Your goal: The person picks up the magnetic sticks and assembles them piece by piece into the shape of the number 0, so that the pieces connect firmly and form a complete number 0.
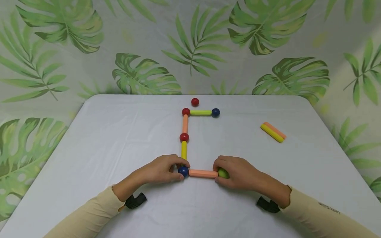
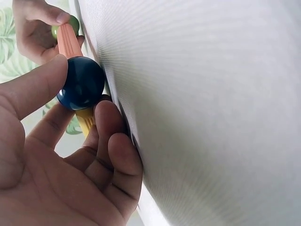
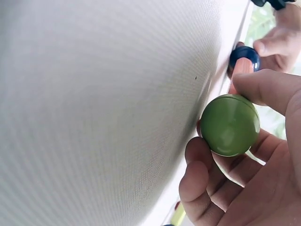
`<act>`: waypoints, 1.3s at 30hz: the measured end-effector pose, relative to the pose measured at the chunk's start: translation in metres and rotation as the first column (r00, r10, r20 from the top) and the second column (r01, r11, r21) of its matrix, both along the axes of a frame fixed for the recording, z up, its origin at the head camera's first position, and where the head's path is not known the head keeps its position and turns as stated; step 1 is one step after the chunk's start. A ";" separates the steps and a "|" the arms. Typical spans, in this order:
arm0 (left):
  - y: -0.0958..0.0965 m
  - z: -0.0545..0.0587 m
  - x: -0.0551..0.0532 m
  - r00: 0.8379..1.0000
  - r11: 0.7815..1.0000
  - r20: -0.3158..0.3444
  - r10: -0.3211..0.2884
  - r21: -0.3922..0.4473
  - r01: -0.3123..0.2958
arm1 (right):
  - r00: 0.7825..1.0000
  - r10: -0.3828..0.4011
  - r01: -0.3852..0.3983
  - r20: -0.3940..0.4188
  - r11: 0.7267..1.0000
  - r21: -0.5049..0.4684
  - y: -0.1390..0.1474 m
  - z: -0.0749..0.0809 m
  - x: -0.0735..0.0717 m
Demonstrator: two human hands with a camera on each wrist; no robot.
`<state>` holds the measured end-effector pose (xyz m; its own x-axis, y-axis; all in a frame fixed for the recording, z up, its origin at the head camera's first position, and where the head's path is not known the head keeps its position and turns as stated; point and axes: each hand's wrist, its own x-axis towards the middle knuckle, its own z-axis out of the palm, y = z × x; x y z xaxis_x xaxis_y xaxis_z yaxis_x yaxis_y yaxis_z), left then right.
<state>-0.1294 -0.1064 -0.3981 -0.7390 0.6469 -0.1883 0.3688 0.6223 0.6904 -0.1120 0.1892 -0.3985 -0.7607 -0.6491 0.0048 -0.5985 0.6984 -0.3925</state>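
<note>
My left hand (image 1: pixel 162 169) pinches a dark blue ball (image 1: pixel 183 171) between thumb and fingers. An orange rod (image 1: pixel 203 174) runs from that ball to a green ball (image 1: pixel 224 173). Around the green ball curls my right hand (image 1: pixel 238 173); in the right wrist view its thumb (image 3: pixel 263 89) lies at the rod's end, against the green ball (image 3: pixel 230 125). A yellow rod (image 1: pixel 184 150) leads away from the blue ball to a red ball (image 1: pixel 184 137). Beyond it, a second orange rod (image 1: pixel 185 124) joins another red ball (image 1: pixel 186 112).
From the far red ball, a yellow-green rod (image 1: pixel 200 112) reaches right to another blue ball (image 1: pixel 215 112). A loose red ball (image 1: pixel 194 102) lies near the back edge. To the right, a yellow rod (image 1: pixel 272 133) and an orange rod (image 1: pixel 275 130) lie side by side on the white table (image 1: pixel 119 138).
</note>
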 end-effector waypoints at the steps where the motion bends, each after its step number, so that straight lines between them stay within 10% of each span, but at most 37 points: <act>1: 0.000 0.000 0.000 1.000 1.000 -0.001 0.000 0.000 0.000 | 1.000 -0.004 0.004 0.001 1.000 0.005 0.000 0.000 0.000; 39: 0.000 0.001 0.000 1.000 1.000 -0.002 -0.002 -0.010 0.002 | 1.000 -0.003 0.003 0.014 0.998 0.057 0.003 0.004 -0.003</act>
<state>-0.1293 -0.1064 -0.3975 -0.7380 0.6466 -0.1930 0.3719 0.6285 0.6832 -0.1147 0.1920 -0.3946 -0.7623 -0.6458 -0.0428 -0.5912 0.7217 -0.3600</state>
